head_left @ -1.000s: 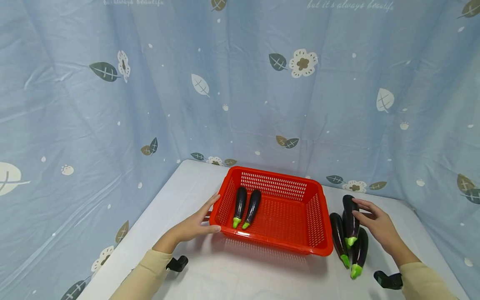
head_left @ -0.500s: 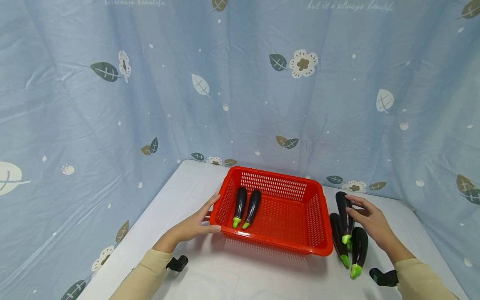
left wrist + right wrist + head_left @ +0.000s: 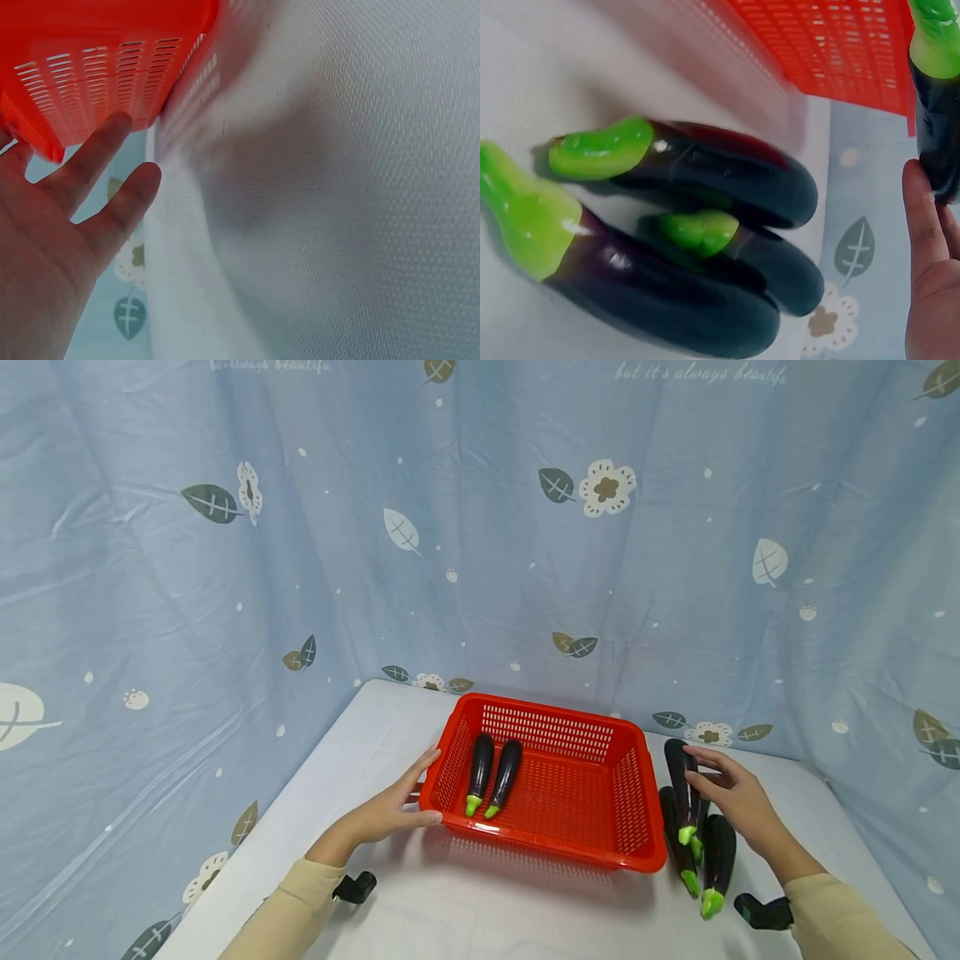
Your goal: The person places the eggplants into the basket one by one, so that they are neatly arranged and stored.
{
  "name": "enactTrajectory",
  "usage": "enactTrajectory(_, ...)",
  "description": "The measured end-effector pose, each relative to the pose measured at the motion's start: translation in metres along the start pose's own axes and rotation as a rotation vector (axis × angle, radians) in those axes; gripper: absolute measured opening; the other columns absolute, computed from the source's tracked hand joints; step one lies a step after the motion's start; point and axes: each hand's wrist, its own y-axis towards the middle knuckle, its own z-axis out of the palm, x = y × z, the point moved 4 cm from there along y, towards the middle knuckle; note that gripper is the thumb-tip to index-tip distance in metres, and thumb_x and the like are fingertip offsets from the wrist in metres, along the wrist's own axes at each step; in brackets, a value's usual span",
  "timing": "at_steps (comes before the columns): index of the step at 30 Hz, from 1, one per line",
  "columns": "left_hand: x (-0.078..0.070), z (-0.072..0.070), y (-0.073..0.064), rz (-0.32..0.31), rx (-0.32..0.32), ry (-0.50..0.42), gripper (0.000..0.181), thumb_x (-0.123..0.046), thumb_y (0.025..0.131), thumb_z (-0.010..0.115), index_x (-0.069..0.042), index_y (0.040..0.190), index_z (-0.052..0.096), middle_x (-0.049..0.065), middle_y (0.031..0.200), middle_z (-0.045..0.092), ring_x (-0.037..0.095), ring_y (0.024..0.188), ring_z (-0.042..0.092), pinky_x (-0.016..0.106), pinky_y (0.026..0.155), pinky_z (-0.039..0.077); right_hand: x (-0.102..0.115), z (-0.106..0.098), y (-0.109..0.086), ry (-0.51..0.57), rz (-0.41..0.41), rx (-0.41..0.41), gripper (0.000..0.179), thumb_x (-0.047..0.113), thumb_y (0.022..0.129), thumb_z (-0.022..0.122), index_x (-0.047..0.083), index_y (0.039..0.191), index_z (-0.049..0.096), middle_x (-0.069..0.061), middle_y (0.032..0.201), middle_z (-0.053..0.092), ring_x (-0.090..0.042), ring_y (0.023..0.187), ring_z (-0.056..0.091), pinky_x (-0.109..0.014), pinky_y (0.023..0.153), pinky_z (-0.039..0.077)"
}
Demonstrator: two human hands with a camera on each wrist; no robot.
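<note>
My right hand (image 3: 738, 797) grips a dark purple eggplant (image 3: 680, 785) with a green stem, thumb on one side and fingers on the other. In the right wrist view this held eggplant (image 3: 939, 112) is raised, stem up, near the basket's wall. Below it, three more eggplants lie on the table: one nearest the basket (image 3: 712, 169), a partly covered one (image 3: 780, 270) and a larger one (image 3: 660, 292). My left hand (image 3: 386, 810) rests against the left front corner of the red basket (image 3: 555, 853), its fingers and thumb spread straight. Inside the basket lie two eggplants (image 3: 481, 768), side by side.
A white-covered table (image 3: 480, 918) carries everything. Blue curtains (image 3: 480, 568) with leaves and flowers hang behind and at the sides. A black wrist device sits by each sleeve, near the left arm (image 3: 355, 887) and near the right arm (image 3: 763, 912).
My right hand has moved left with the held eggplant, away from above the rightmost eggplant and nearer the basket. The left hand and the basket have stayed still.
</note>
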Motion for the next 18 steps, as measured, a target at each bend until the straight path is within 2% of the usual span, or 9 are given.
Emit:
enactTrajectory(13, -0.001, 0.0, 0.0, 0.006, 0.0, 0.002, 0.1, -0.039, 0.091, 0.074, -0.031, 0.165, 0.007, -0.003, 0.171, 0.003, 0.032, 0.134, 0.048, 0.048, 0.106, 0.046, 0.017, 0.004, 0.003, 0.02, -0.06, -0.014, 0.056, 0.032, 0.104, 0.06, 0.006, 0.151, 0.046, -0.029, 0.15, 0.044, -0.053, 0.124, 0.053, -0.047, 0.087, 0.059)
enactTrajectory(18, -0.001, 0.0, 0.0, 0.005, 0.001, 0.007, 0.1, -0.039, 0.09, 0.075, -0.031, 0.165, 0.008, -0.004, 0.171, 0.003, 0.031, 0.135, 0.048, 0.047, 0.107, 0.046, 0.021, 0.006, 0.007, 0.016, -0.077, -0.013, 0.056, 0.033, 0.104, 0.06, 0.007, 0.152, 0.046, -0.029, 0.149, 0.045, -0.052, 0.123, 0.054, -0.053, 0.09, 0.056)
